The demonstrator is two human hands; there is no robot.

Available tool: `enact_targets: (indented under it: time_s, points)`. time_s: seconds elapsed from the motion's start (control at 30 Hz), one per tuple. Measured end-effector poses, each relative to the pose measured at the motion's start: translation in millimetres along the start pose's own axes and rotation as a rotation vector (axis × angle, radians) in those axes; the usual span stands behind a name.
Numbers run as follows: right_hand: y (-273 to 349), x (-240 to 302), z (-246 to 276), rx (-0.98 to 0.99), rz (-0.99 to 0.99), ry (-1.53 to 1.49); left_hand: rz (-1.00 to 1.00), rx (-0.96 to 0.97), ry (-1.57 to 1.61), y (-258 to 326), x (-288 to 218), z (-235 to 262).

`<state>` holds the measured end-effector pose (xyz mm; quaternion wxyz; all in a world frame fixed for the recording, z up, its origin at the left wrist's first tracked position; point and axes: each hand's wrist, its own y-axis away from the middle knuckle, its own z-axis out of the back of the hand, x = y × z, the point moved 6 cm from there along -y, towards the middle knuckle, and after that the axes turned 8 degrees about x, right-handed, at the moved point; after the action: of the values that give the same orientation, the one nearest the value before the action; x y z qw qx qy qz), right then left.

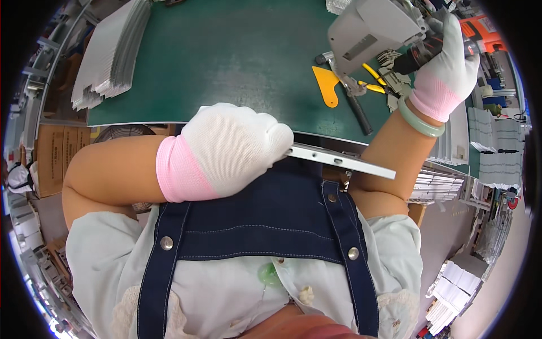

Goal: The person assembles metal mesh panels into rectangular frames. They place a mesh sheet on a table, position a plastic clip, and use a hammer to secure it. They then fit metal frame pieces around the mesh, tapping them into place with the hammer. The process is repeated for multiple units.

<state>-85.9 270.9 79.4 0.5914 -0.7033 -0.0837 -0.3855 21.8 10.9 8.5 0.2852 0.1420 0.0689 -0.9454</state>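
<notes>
My left hand (pixel 234 148), in a white glove with a pink cuff, is curled nearly into a fist around one end of a flat, thin silver panel (pixel 344 161); the fingers wrap over its top edge and hide that end completely. The panel juts out to my right, just off the near edge of the green work mat (pixel 226 56), level with my chest and above my dark apron bib. My right hand (pixel 449 62) is raised at the far right of the mat, fingers closed tight around the dark grip of an electric screwdriver (pixel 435 42), beside a grey metal housing (pixel 372 28). Under that hand lie a yellow scraper (pixel 327 85) and yellow-handled pliers (pixel 372 79). The middle of the mat is bare green, with a stack of white sheets (pixel 110 53) along its left edge.
</notes>
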Motion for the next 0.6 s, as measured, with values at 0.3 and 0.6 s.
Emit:
enact_targets:
  time_s: [0.3,0.6]
  points:
    - [16,28,-34,0.042,-0.018,-0.299,-0.096,-0.052,0.04,-11,-6,-7]
    - [16,34,-31,0.042,-0.028,-0.25,-0.092,-0.012,0.031,-32,-1,-3]
